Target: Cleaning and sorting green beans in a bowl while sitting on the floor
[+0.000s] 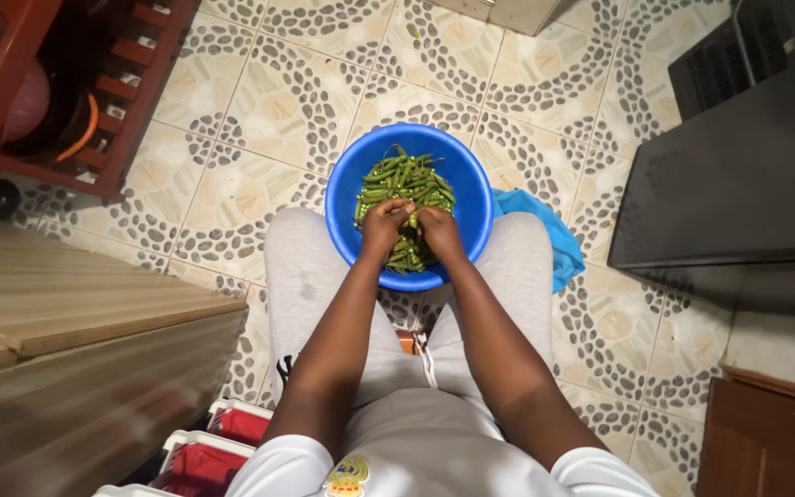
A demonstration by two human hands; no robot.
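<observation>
Patterned pebble-tile floor (259, 101) is seen from above. Blue basin (347, 198) sits between the knees, filled with green pods (407, 179). Left hand (385, 224) and right hand (438, 230) are pinched together on one pod (412, 219) over the pile, roughly upright between the fingertips, equally near both. Blue cloth (558, 244) lies beside the basin.

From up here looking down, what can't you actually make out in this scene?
- Head view: the pod between the left hand and right hand is mostly covered by the fingers.
- The blue basin has its near rim hidden behind both hands and the knees.
- The blue cloth is partly tucked behind a leg.
- The red crates are cut off by the bottom edge.
</observation>
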